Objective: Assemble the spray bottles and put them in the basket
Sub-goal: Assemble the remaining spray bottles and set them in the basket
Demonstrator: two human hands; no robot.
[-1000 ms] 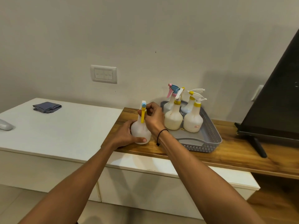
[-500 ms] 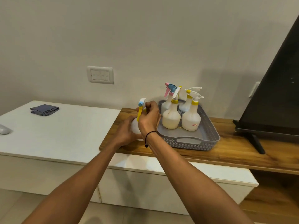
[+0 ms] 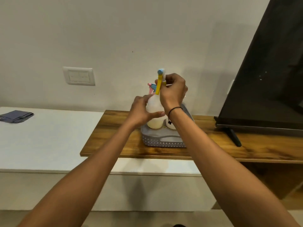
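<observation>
Left hand [image 3: 141, 110] wraps the white spray bottle [image 3: 154, 105] above the grey basket [image 3: 164, 140], right hand [image 3: 173, 92] fingers pinching its yellow trigger head [image 3: 159, 84].

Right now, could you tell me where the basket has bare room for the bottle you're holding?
The near end of the grey basket, between its front handle wall and the standing bottles, is bare. The far end is crowded. The wooden shelf left of the basket is also free.

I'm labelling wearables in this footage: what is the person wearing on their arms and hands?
Both forearms are bare, no sleeves in view. The right hand has a thin black cord bracelet at the wrist, with a small knot or bead hanging. The left hand shows nothing worn.
</observation>
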